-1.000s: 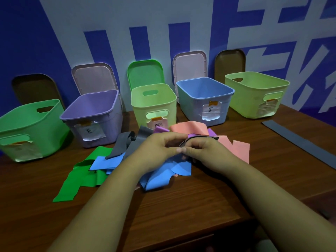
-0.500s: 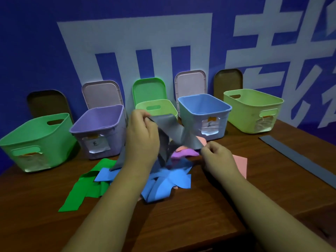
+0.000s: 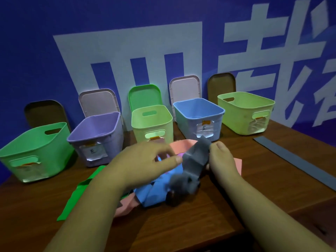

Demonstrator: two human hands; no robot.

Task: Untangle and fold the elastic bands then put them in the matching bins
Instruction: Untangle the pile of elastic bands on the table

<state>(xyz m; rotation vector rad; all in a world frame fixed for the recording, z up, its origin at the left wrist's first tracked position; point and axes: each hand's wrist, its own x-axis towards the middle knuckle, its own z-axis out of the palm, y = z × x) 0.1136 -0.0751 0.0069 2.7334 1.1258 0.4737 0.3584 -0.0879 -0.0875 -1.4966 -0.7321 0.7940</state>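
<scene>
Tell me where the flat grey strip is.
Head view: the flat grey strip lies on the table's far right, past the right hand, before the rightmost bin.

Dim, blue-tinted light; wide-angle bending at the edges; the grey band (image 3: 192, 166) smeared by motion blur.

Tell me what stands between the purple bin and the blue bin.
In the head view, the pale green bin stands between the purple bin and the blue bin, with a green lid upright behind it.
</scene>
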